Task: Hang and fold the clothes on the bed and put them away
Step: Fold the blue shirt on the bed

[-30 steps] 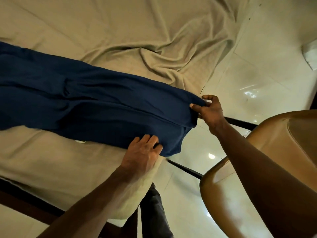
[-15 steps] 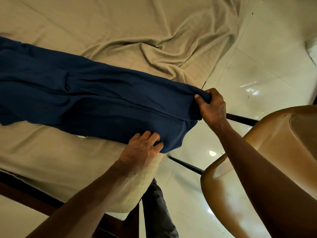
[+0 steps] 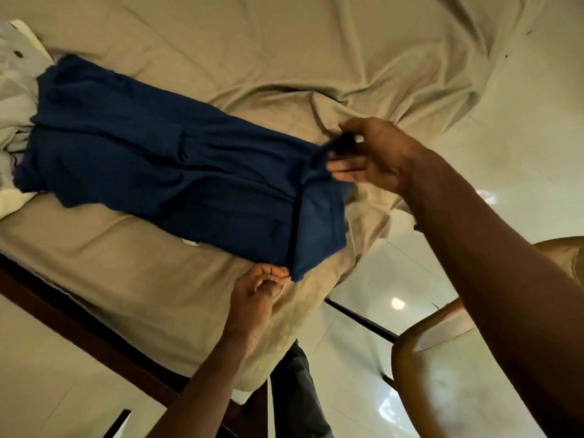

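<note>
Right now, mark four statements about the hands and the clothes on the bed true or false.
1. The blue garment hangs on a hanger. False: it lies spread on the beige sheet.
2. The right hand pinches blue cloth at one end of the garment. True.
3. The left hand rests on the chair. False: it is at the garment's near corner, over the bed.
4. A pale garment lies at the blue one's far end. True.
</note>
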Motion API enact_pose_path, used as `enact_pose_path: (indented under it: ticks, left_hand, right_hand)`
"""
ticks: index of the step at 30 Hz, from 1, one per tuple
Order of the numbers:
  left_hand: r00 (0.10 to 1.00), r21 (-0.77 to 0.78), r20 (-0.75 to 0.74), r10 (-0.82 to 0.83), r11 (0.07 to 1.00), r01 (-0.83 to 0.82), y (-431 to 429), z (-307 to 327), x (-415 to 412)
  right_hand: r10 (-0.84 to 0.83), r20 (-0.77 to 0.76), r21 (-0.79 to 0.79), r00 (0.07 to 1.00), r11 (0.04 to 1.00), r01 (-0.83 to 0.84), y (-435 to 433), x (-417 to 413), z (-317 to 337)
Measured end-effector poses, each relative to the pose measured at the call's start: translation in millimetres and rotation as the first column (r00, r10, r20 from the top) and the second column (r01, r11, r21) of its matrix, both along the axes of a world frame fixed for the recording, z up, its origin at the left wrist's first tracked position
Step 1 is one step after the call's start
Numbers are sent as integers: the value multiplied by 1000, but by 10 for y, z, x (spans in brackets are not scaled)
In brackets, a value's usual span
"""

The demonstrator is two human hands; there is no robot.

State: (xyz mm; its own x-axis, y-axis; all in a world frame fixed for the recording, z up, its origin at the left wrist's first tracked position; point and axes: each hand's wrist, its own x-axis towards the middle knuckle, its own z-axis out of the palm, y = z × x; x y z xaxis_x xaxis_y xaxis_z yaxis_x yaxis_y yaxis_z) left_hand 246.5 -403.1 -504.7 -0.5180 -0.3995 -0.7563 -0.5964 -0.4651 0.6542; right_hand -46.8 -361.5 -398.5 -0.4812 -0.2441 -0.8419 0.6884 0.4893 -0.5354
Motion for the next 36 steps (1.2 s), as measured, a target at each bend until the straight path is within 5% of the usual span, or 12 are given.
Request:
enact_pose_path:
  ticks: [3,8,12,15,17,20,22,24,27,29,31,36]
  left_hand:
    - [1000,51,16,10,999,-10,23,33,-9]
    - [986,-317,130,-105,938,142,224,160,-140]
    - [906,-660,327,-267,621,422,395,80,-233]
    - [907,-730,366,-208,541,418,415,3,-338]
    - [943,-738,313,-110,597,315,359,-32,-406]
    - [976,-579,141,165,813,-54,242,-138,-428]
    - [917,-271,100,387,897,-350,131,-189,-444]
    - [845,-21,143,515,855,-518,9,-207,-438]
    - [882,-113,184,434,901,-420,-85,-143,-484]
    - [918,-338,202,342,904,-262,-75,-46,-529]
    - [897,-446,171,408,844,-299,-112,30,-605]
    - [761,-387,108,639,732,-560,-352,-100,-659]
  right_hand:
    - [-9,59,-103,998,995,15,-240,71,-182]
    - [197,-364,220,910,968,-122,-206,197,-412]
    - [361,-170,418,917,869,-264,20,618,-445]
    - [191,12,228,982,955,-188,46,901,-345]
    - [128,129,7,983,991,-130,35,993,-265]
    - [137,152,-225,979,969,-101,25,945,-168]
    - [52,41,-211,998,977,-42,-10,829,-179]
    - [-2,-198,-62,980,998,-11,-54,655,-295]
    - [337,-562,333,755,928,-166,-85,381,-569]
    - [509,-536,466,673,843,-267,-132,223,-677]
    - [574,-476,486,667,803,-344,-221,82,-769]
    - [645,-480,552,594,749,-367,-380,-33,-915]
